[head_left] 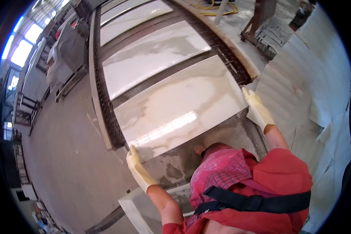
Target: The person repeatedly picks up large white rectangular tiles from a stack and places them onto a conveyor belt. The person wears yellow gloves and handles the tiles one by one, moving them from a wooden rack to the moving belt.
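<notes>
At the near end of the conveyor line [105, 109], head view: you stand over a glossy white marble-look slab [179, 109] with grey-brown veining, its near edge overhanging the mesh belt toward you. Both hands wear pale yellow gloves. Your left hand [138, 167] has its grip closed on the slab's near left corner; your right hand [257, 109] lies flat along the right edge near the far corner, fingers extended, more bracing than clamping. By the look of it, the step in hand is taking hold of the slab at the belt's end. Any lift from this hold would call for even support on both sides and a firmer right grip, since the slab is wide and looks heavy.

Surface: dark metal mesh belt, two more pale slabs [152, 54] queued farther up. Rough stained concrete below the slab's edge.

Room: workshop, grey dusty floor [66, 163], bright windows far left, stacked pale slabs [308, 78] at right, yellow hose [214, 7] coiled at top.
</notes>
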The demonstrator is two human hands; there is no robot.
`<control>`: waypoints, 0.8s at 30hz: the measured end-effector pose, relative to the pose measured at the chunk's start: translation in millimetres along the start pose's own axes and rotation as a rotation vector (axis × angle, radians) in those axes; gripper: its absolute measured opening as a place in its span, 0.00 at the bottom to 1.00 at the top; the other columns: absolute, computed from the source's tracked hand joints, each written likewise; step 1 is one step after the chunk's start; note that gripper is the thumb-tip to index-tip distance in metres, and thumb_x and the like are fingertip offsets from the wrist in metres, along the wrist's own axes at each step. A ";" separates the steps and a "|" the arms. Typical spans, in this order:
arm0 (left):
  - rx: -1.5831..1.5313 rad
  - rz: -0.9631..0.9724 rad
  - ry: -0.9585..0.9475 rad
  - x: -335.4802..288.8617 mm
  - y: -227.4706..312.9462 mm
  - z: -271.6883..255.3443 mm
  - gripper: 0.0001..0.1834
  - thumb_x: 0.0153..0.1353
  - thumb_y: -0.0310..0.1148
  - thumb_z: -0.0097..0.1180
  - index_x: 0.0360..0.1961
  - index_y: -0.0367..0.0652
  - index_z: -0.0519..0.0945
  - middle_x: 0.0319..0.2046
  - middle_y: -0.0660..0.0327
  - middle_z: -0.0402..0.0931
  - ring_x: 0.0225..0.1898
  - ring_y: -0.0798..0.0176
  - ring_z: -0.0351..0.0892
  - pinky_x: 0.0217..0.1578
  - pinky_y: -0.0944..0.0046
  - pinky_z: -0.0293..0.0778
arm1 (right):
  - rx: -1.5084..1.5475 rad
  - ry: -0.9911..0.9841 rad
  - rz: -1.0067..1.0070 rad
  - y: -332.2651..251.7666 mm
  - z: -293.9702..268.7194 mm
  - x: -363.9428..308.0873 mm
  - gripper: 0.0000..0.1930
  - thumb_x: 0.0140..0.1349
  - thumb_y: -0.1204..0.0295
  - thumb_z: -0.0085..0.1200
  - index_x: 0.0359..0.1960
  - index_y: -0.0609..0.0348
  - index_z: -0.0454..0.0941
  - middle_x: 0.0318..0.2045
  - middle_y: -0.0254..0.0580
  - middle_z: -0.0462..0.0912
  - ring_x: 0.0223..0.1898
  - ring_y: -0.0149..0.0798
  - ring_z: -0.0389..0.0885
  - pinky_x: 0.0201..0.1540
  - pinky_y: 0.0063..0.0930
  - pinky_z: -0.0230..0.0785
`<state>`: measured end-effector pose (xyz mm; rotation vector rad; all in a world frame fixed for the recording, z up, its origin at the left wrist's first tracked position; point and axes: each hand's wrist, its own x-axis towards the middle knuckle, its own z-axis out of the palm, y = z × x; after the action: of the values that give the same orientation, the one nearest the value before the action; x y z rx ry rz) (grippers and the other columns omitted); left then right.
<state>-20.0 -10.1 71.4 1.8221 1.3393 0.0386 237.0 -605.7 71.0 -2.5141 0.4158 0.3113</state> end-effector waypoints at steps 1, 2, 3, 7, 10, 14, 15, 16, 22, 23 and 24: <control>0.008 0.030 -0.017 -0.4 5.4 4.5 0.35 0.68 0.60 0.49 0.46 0.32 0.82 0.40 0.48 0.83 0.41 0.52 0.82 0.45 0.54 0.75 | 0.013 -0.136 0.035 28.1 8.1 22.5 0.39 0.69 0.36 0.31 0.55 0.59 0.78 0.53 0.56 0.81 0.59 0.54 0.76 0.61 0.43 0.65; 0.009 0.056 -0.032 -0.7 10.9 9.3 0.36 0.68 0.61 0.49 0.48 0.32 0.82 0.42 0.46 0.83 0.43 0.50 0.82 0.47 0.53 0.75 | 0.037 -0.173 0.049 48.1 17.2 34.6 0.43 0.68 0.32 0.27 0.57 0.58 0.78 0.56 0.59 0.79 0.62 0.57 0.74 0.64 0.45 0.63; 0.008 0.049 -0.030 -3.7 10.4 6.4 0.37 0.68 0.61 0.48 0.49 0.31 0.81 0.43 0.45 0.83 0.44 0.48 0.82 0.48 0.52 0.75 | -0.053 -0.093 0.032 32.6 26.9 25.7 0.42 0.69 0.33 0.27 0.58 0.58 0.76 0.57 0.59 0.79 0.63 0.57 0.73 0.65 0.47 0.62; -0.042 -0.044 0.007 -13.0 11.8 -0.6 0.33 0.68 0.62 0.47 0.45 0.37 0.80 0.36 0.51 0.81 0.37 0.48 0.82 0.23 0.47 0.83 | 0.049 -0.062 0.086 -23.7 7.5 -15.3 0.40 0.69 0.35 0.30 0.58 0.60 0.76 0.57 0.60 0.77 0.62 0.58 0.73 0.64 0.47 0.62; 0.010 -0.036 0.007 -22.2 20.6 -0.2 0.33 0.68 0.63 0.46 0.43 0.38 0.80 0.37 0.51 0.82 0.35 0.50 0.83 0.22 0.48 0.83 | 0.030 -0.037 0.101 -21.8 4.6 -15.1 0.40 0.69 0.35 0.31 0.54 0.62 0.79 0.55 0.61 0.79 0.61 0.58 0.74 0.63 0.47 0.63; 0.017 -0.007 0.028 -25.2 21.1 -2.0 0.34 0.67 0.64 0.46 0.46 0.39 0.81 0.39 0.52 0.82 0.35 0.50 0.83 0.21 0.50 0.83 | 0.037 -0.051 0.113 -24.0 4.6 -16.2 0.40 0.70 0.37 0.31 0.60 0.62 0.74 0.59 0.61 0.76 0.63 0.58 0.72 0.65 0.47 0.61; 0.019 0.000 0.038 -24.7 22.9 -1.3 0.35 0.67 0.65 0.46 0.47 0.39 0.81 0.39 0.52 0.83 0.36 0.50 0.83 0.21 0.50 0.83 | 0.026 -0.015 0.104 -24.4 7.9 -14.5 0.40 0.69 0.36 0.30 0.58 0.61 0.76 0.58 0.61 0.77 0.62 0.58 0.73 0.64 0.47 0.62; 0.035 0.010 0.041 -24.2 25.2 -0.8 0.35 0.67 0.65 0.46 0.48 0.39 0.81 0.40 0.52 0.83 0.36 0.49 0.83 0.22 0.50 0.83 | 0.020 0.002 0.106 -24.2 9.6 -12.2 0.40 0.69 0.36 0.30 0.58 0.61 0.76 0.57 0.60 0.78 0.62 0.58 0.73 0.64 0.47 0.62; 0.036 0.099 0.049 -11.6 17.6 -5.7 0.36 0.67 0.64 0.45 0.52 0.38 0.81 0.45 0.47 0.83 0.42 0.45 0.84 0.30 0.46 0.84 | -0.030 0.009 0.120 -29.3 14.9 -5.6 0.40 0.69 0.35 0.29 0.59 0.57 0.76 0.58 0.57 0.77 0.63 0.56 0.73 0.65 0.47 0.62; 0.041 0.124 0.078 5.2 1.7 -6.5 0.37 0.67 0.63 0.45 0.53 0.37 0.80 0.46 0.46 0.82 0.43 0.43 0.84 0.32 0.46 0.84 | -0.046 -0.006 0.099 -34.2 18.4 -3.6 0.40 0.68 0.34 0.28 0.59 0.56 0.76 0.59 0.56 0.77 0.63 0.56 0.73 0.65 0.47 0.61; 0.084 0.116 0.064 4.5 8.7 -1.3 0.37 0.67 0.62 0.45 0.53 0.35 0.80 0.48 0.43 0.81 0.46 0.42 0.83 0.38 0.46 0.82 | -0.063 -0.004 0.103 -26.9 15.5 -1.9 0.40 0.68 0.33 0.28 0.60 0.54 0.76 0.59 0.55 0.78 0.63 0.56 0.73 0.65 0.47 0.61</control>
<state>-12.1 -6.2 75.8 1.9828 1.2950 0.1048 242.8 -575.1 72.3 -2.5580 0.5428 0.3751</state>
